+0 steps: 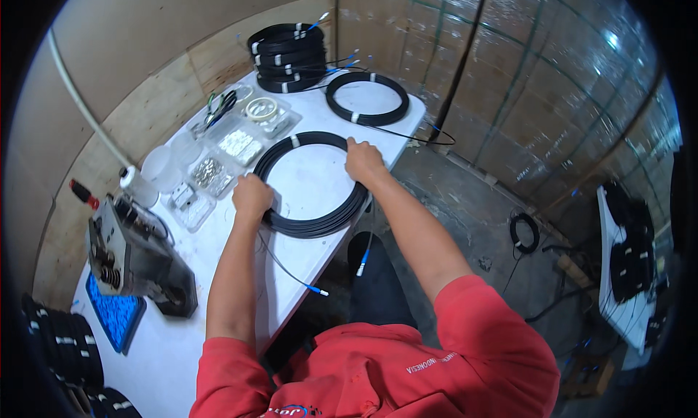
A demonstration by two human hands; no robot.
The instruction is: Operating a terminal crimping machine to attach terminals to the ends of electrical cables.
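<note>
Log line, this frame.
left hand: gripping black cable coil, left side | right hand: same coil, right side | coil: over white table

A coil of black cable, many turns wound into a wide round ring, lies roughly flat on a white surface, its right side reaching the edge. A white tie binds its far side. Two loose ends hang down, tipped with blue-and-white connectors.

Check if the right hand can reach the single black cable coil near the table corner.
Probably yes, after releasing the nearer black cable coil: only white tabletop and a thin black cable separate the right hand from the single coil.
</note>
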